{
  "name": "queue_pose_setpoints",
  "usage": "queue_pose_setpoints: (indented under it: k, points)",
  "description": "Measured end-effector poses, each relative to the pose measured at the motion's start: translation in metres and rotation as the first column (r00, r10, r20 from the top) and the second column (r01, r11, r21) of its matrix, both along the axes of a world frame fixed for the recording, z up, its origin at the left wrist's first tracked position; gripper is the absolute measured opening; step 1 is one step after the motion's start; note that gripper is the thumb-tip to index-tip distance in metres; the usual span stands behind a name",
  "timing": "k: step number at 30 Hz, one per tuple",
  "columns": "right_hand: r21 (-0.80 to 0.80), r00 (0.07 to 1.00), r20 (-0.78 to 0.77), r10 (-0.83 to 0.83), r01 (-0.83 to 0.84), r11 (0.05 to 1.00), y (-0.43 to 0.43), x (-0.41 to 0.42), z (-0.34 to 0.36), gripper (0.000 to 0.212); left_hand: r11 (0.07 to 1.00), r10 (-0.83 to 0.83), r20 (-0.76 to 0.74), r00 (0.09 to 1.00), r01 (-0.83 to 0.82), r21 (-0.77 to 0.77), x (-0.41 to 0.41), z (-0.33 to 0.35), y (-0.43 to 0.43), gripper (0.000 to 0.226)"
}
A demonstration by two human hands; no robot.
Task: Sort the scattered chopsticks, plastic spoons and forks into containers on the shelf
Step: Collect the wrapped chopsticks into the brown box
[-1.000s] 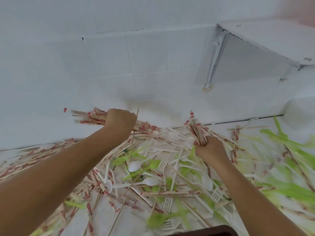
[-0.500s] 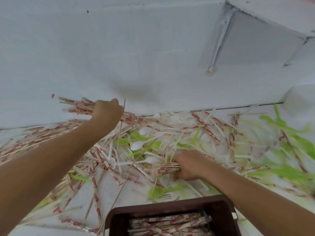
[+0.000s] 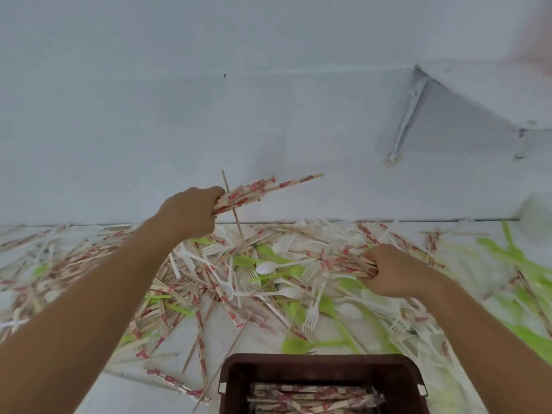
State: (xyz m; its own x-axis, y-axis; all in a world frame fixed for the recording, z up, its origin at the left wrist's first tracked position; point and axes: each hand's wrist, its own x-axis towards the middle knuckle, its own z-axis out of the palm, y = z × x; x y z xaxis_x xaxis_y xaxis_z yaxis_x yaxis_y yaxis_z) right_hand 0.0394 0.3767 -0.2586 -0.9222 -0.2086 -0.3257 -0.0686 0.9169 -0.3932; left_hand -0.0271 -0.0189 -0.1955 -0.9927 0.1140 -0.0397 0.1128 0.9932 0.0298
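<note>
Hands: two; left hand (image 3: 191,213) gripping a bundle of red-printed wrapped wooden chopsticks (image 3: 254,191) above the white worktop (image 3: 131,392)'s far edge; right hand (image 3: 388,270) clutching a second bundle (image 3: 343,261) on the pile (image 3: 239,279).
Container: one dark brown plastic bin (image 3: 322,369), near edge, chopsticks inside.
Loose: white plastic spoons (image 3: 264,268), white forks (image 3: 310,316), green spoons (image 3: 295,345), uncountable.
Change: left bundle swung rightward.
Blocking: forearms (image 3: 89,309) over pile.

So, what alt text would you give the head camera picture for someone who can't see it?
The left hand and right hand each grip wrapped chopsticks at a scattered pile of chopsticks, forks and spoons; a brown container nearby holds more chopsticks.
</note>
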Motion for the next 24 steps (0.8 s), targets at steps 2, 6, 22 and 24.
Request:
queue_pose_setpoints:
  k: [2, 6, 22, 24]
  points:
    - [-0.257, 0.987, -0.034, -0.16, 0.146, 0.955, 0.005, -0.001, 0.016, 0.025, 0.993, -0.002, -0.04, 0.999, 0.007, 0.12, 0.015, 0.0, -0.007, 0.056]
    - [-0.885, 0.906, 0.211, -0.367, 0.336, 0.323, -0.035, -0.009, 0.045, 0.017, 0.915, -0.071, -0.061, 0.996, 0.089, 0.394, 0.041, 0.004, 0.003, 0.058]
    - [-0.946, 0.974, 0.2, -0.101, 0.219, 0.237, -0.114, 0.031, 0.092, 0.025, 0.685, -0.268, 0.095, 0.959, 0.121, 0.719, 0.119, 0.011, 0.057, 0.027]
    - [-0.937, 0.966, 0.242, -0.087, 0.256, 0.237, -0.1, 0.047, 0.096, 0.025, 0.574, -0.308, 0.133, 0.942, 0.073, 0.816, 0.138, 0.014, 0.057, 0.035]
